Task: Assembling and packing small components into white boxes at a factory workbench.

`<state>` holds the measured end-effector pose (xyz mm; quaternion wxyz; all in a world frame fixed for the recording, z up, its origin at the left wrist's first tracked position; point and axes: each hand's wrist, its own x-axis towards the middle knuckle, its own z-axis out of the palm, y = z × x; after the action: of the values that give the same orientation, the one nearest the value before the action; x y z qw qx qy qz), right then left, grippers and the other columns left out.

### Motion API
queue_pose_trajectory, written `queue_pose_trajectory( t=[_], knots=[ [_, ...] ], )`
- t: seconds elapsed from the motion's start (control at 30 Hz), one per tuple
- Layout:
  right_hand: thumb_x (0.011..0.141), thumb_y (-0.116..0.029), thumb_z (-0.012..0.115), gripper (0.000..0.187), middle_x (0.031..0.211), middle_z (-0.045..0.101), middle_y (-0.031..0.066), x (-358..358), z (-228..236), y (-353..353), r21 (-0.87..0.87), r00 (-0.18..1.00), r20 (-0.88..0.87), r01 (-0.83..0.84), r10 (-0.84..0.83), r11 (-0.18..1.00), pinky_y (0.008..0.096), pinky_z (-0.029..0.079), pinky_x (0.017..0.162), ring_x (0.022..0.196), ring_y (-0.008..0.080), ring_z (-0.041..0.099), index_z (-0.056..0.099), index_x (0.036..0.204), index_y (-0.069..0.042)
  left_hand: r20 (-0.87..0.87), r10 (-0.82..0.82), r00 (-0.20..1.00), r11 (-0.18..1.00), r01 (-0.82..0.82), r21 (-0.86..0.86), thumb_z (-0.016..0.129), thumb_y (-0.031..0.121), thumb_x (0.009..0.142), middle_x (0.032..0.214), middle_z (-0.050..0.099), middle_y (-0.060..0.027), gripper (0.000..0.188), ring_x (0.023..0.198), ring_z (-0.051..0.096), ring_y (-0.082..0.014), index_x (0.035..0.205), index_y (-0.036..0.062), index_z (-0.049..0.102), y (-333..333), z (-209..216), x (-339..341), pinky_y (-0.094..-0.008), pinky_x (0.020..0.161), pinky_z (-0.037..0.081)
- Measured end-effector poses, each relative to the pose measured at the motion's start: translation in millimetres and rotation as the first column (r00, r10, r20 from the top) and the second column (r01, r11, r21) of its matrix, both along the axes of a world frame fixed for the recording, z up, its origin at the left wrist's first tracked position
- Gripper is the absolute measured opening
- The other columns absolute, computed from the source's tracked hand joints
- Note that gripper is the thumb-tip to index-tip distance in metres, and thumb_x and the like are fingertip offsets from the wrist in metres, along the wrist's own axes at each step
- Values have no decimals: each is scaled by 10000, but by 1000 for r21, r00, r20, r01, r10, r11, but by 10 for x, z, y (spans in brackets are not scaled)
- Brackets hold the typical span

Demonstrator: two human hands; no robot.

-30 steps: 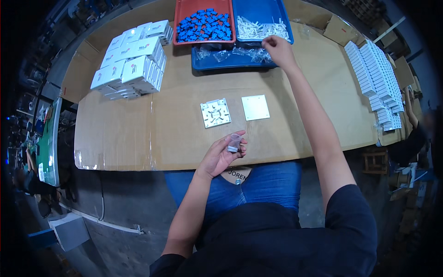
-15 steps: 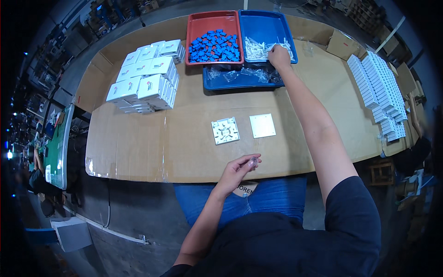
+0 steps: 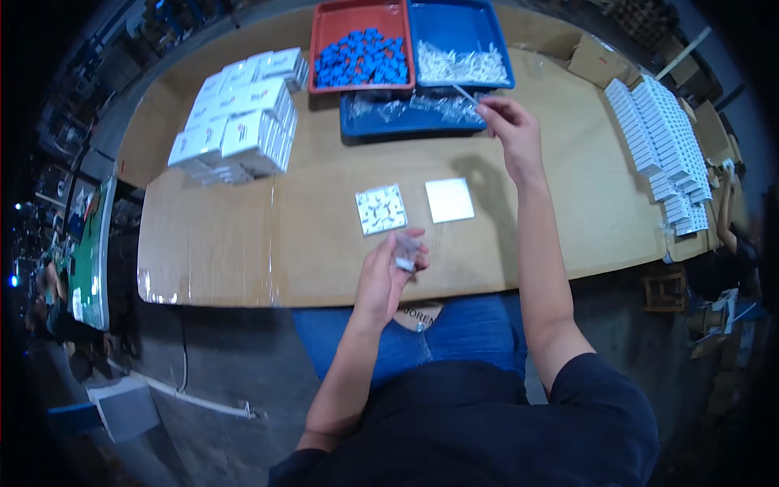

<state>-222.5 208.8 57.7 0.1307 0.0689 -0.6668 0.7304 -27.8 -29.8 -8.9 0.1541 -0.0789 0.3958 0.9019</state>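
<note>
Right hand, moved: lifted out of the blue tray of white pieces (image 3: 459, 58) where it was half a second ago; my right hand (image 3: 510, 130) now hangs just in front of that tray, over the table's near side of it.
Right hand, grip: fingers pinched shut on one thin white piece (image 3: 466, 92), which sticks up and back toward the tray.
Left hand, change: hardly shifted; my left hand (image 3: 388, 272) is well in front of the tray, at the near edge of the cardboard-covered table (image 3: 243, 243).
Left hand, grip: fingers curled closed around a small clear bag (image 3: 406, 250) with something pale inside; what exactly, I cannot tell.
What it means: I judge one piece is picked and on its way toward the bag.
Between the hands: a white square card with small parts on it (image 3: 381, 209) and a plain white square (image 3: 449, 200), side by side, in front of the tray.
Beside the tray: a red tray of blue pieces (image 3: 359, 55) touching its left side; a lower blue tray of clear bags (image 3: 406, 112) just in front.
Farther out: stacked white boxes (image 3: 239, 122) well left of the tray; rows of flat white packs (image 3: 661, 138) well right.
</note>
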Motion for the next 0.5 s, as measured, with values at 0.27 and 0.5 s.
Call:
queue_pose_trajectory(
  t=[0.27,0.5],
  knots=[
    [929,-42,766,155,910,703,-12,1205,-389,-114,15,968,174,-186,181,982,204,451,674,781,38,581,765,1075,10,90,-40,995,989,27,143,417,342,1125,1273,649,-159,531,1098,670,-270,1502,-30,458,68,59,-35,-377,993,545],
    [919,-46,759,93,855,703,-29,1287,-191,-53,350,895,293,-429,337,833,203,447,674,769,22,571,766,1009,-24,86,-100,991,989,89,122,439,337,1125,1347,643,-208,514,1260,637,-348,1449,-57,501,112,49,42,-444,1060,544]
  ],
)
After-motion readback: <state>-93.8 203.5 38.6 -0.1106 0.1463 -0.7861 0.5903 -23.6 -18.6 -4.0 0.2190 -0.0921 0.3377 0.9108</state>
